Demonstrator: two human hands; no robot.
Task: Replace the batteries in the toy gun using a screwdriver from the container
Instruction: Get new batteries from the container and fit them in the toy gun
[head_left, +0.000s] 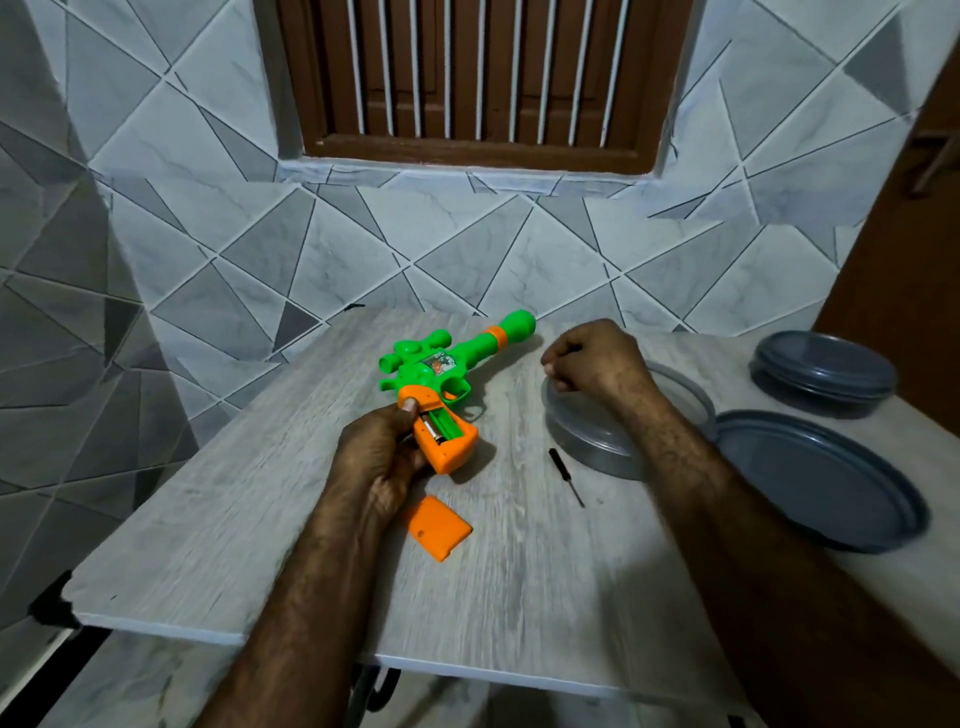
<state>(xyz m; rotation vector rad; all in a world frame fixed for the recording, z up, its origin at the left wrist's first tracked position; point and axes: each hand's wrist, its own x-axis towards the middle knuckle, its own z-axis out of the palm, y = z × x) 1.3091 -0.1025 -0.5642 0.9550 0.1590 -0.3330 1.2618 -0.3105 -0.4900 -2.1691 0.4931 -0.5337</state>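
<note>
A green and orange toy gun (441, 364) lies on the wooden table, barrel pointing to the far right. My left hand (379, 457) grips its orange handle, thumb on the top of the grip. The battery compartment (441, 426) is uncovered and a battery shows inside. The orange battery cover (436, 527) lies loose on the table just below my left hand. A small black screwdriver (566, 475) lies on the table to the right of the handle. My right hand (592, 358) hovers with curled fingers over the round clear container (587, 447); whether it holds anything is hidden.
A grey lid (831, 483) lies on the table at the right. A stack of grey lidded containers (826, 374) stands at the far right, near a wooden door. A tiled wall rises behind the table. The table's front edge (156, 621) is close to me.
</note>
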